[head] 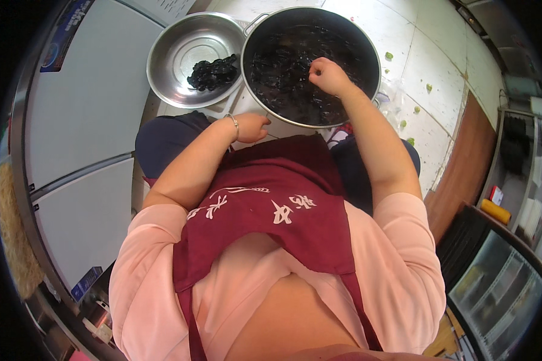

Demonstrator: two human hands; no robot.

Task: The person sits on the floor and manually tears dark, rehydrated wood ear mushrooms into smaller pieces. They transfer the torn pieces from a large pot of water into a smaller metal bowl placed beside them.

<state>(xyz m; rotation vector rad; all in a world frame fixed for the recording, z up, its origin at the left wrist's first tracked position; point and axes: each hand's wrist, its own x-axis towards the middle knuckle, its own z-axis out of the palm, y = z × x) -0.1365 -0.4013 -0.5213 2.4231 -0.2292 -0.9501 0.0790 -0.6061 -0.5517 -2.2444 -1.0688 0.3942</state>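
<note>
My right hand is held over a large round metal pot, its fingers curled together; whether something small is between them cannot be told. Dark pieces, perhaps wood ear fungus, lie in dark liquid in the pot. My left hand, with a bangle at the wrist, is beside the pot's near left rim, fingers bent and apart, holding nothing visible. Left of the pot, a wide stainless steel basin holds a heap of black, wet-looking pieces on its right side.
White floor tiles with scattered green bits stretch to the right of the pot, near a clear plastic bag. White appliance doors stand at the left. Shelving and a glass-fronted cabinet are at the right.
</note>
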